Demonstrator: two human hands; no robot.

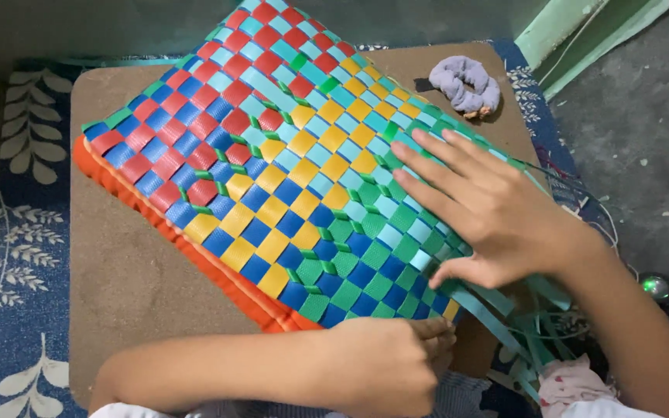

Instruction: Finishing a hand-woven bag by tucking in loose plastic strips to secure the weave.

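Note:
A woven bag (272,170) of plastic strips in red, blue, yellow, teal and green lies tilted on a brown board (133,286). An orange woven edge (195,255) shows under its lower left side. My right hand (489,209) lies flat on the green and teal part, fingers spread and thumb tucked at the lower edge. My left hand (396,364) is closed at the bag's bottom corner, its fingertips pinched against the weave there. What they pinch is hidden. Loose teal strip ends (520,325) trail from that corner.
The board rests on a blue mat (25,232) with a white leaf pattern. A lilac scrunchie (466,83) lies at the board's far right corner. A pink cloth (574,383) and a small shiny green object (657,288) sit at the right, on a grey floor (644,116).

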